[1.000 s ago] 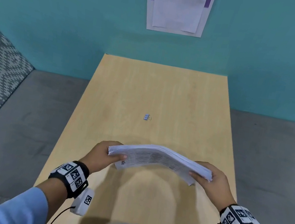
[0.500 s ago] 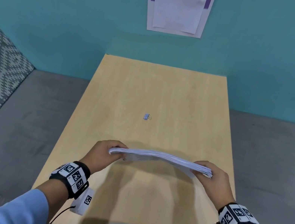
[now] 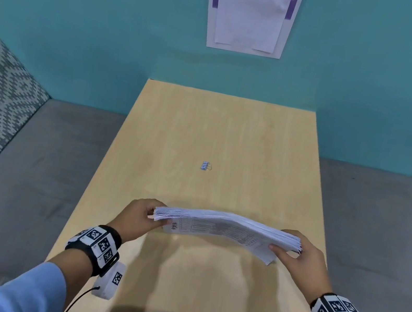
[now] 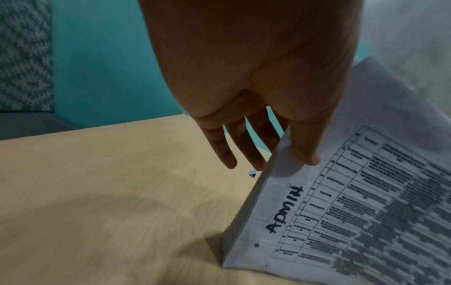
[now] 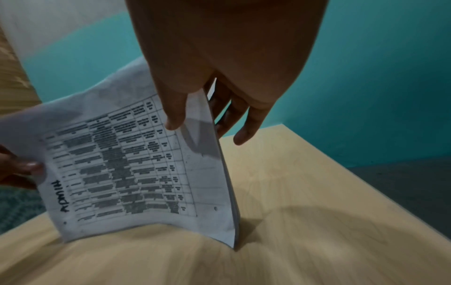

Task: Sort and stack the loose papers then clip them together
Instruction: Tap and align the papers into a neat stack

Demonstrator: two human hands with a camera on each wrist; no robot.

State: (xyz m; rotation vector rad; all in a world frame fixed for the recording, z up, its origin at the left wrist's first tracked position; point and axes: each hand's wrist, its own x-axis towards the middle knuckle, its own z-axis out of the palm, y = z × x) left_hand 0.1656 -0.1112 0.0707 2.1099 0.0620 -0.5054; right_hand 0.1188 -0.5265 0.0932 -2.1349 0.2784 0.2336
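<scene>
Holding the stack of papers (image 3: 228, 228) on edge on the near part of the wooden table (image 3: 225, 131), we pinch its left end in our left hand (image 3: 133, 217) and its right end in our right hand (image 3: 299, 257). On each side the thumb presses the printed near face and the fingers lie behind the stack. Farther off, mid-table, lies a small binder clip (image 3: 206, 166).

Too small to make out: binder clip (image 3: 206, 166), twelve o'clock of paper stack (image 3: 228, 225). Printed table text blurred, unreadable. Left-hand fingers (image 4: 246, 152) partly hidden behind stack.
</scene>
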